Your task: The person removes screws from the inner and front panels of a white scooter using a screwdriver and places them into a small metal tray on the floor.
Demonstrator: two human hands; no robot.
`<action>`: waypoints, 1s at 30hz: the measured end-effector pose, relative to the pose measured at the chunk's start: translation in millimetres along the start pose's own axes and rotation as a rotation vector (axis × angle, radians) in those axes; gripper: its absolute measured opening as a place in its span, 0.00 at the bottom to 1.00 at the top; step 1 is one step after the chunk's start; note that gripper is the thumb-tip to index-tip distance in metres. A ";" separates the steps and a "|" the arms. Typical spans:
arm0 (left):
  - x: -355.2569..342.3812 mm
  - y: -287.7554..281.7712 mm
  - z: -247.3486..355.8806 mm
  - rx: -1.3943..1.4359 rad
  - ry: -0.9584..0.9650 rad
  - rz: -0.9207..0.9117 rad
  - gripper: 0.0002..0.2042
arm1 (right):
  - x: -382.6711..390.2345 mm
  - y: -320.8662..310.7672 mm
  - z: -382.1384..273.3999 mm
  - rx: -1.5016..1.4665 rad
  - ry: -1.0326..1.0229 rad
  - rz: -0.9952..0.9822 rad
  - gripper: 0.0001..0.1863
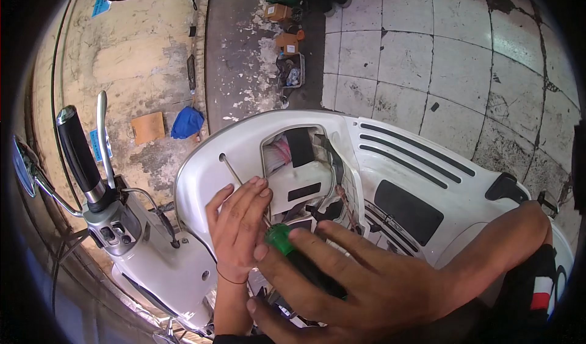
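Note:
A long screwdriver with a green and black handle (279, 239) slants across the white scooter panel (201, 185). Its thin metal shaft (232, 172) ends in a round hole in that panel. The fingers of my left hand (237, 219) are bent over the shaft and hide its middle stretch. My right hand (360, 277) lies over the handle with its fingers around it, covering part of the black section. Beyond my left fingertips, an opening in the panel (278, 155) shows a pinkish plastic bag and a dark flap.
On the left stand the scooter's black handlebar grip (79, 152), brake lever (102, 133) and mirror (24, 167). A slotted white footboard (415, 155) is at the right. Cardboard boxes (287, 43) and a bin (292, 70) sit by the far wall. A blue cloth (187, 123) lies at left.

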State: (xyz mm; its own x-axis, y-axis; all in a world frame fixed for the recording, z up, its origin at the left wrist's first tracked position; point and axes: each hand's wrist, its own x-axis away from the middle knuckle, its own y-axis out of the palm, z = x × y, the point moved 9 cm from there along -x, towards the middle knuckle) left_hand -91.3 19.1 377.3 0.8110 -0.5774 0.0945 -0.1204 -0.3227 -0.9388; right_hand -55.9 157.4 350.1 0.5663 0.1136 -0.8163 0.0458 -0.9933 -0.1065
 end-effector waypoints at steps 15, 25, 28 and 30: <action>4.7 3.1 -2.8 -0.112 -0.078 0.166 0.15 | -1.2 -2.3 9.3 0.075 0.034 -0.144 0.13; 20.1 -11.1 -6.1 -0.214 -0.092 0.374 0.20 | 12.6 -8.2 16.4 0.090 0.104 -0.104 0.18; 0.5 -4.1 -9.8 -0.159 -0.198 0.411 0.19 | 3.8 1.9 17.7 -0.044 0.206 -0.470 0.13; 1.1 -0.3 -2.8 -0.239 -0.130 0.351 0.17 | 2.0 2.6 14.3 0.011 0.039 -0.206 0.13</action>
State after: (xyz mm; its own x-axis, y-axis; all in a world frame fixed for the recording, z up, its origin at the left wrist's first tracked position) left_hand -91.9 16.5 378.6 0.7610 -0.5885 -0.2731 -0.5178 -0.2973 -0.8022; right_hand -66.5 155.4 340.1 0.5773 0.3132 -0.7540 0.1551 -0.9487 -0.2754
